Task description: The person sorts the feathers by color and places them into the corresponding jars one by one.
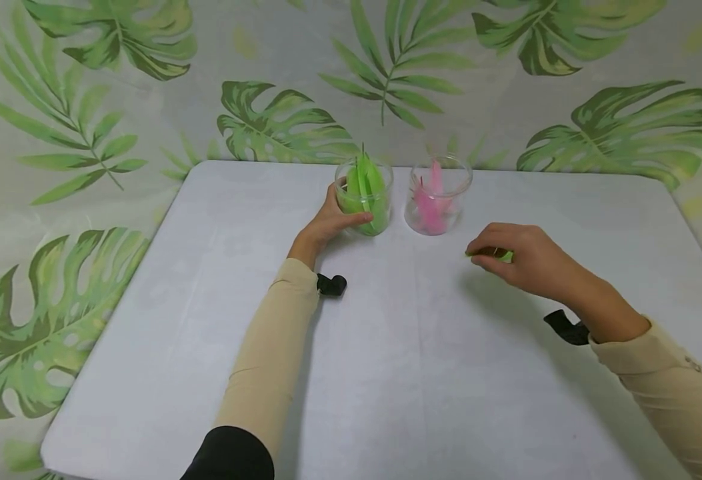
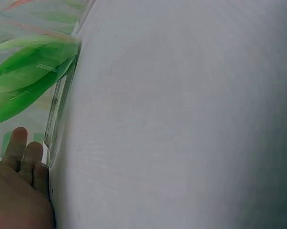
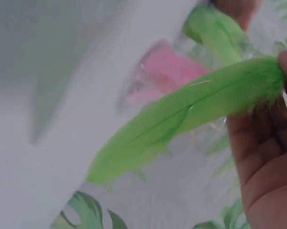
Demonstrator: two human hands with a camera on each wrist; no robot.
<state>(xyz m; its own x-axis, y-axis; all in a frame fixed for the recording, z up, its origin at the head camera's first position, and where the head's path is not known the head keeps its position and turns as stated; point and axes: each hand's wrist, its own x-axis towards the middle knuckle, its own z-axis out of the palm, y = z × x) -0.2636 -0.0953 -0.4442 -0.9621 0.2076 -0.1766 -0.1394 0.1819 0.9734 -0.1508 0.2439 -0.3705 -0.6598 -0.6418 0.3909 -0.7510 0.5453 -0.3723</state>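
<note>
On the white table, two jars, one loose green feather.

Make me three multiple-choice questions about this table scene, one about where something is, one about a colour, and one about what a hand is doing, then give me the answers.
1. Where does the jar of pink feathers stand?
A. On the table, to the right of the jar of green feathers
B. At the table's near edge
C. In the person's lap

2. What colour is the loose feather in the right hand?
A. Pink
B. Green
C. White

3. What is the left hand doing?
A. Lying flat on the table
B. Holding a pink feather
C. Gripping the side of the jar of green feathers

Answers: 1 A, the head view shows the two jars side by side at the far end of the table. 2 B, the right wrist view shows a green feather pinched at its base. 3 C, fingers and thumb wrap the jar's wall.
</note>
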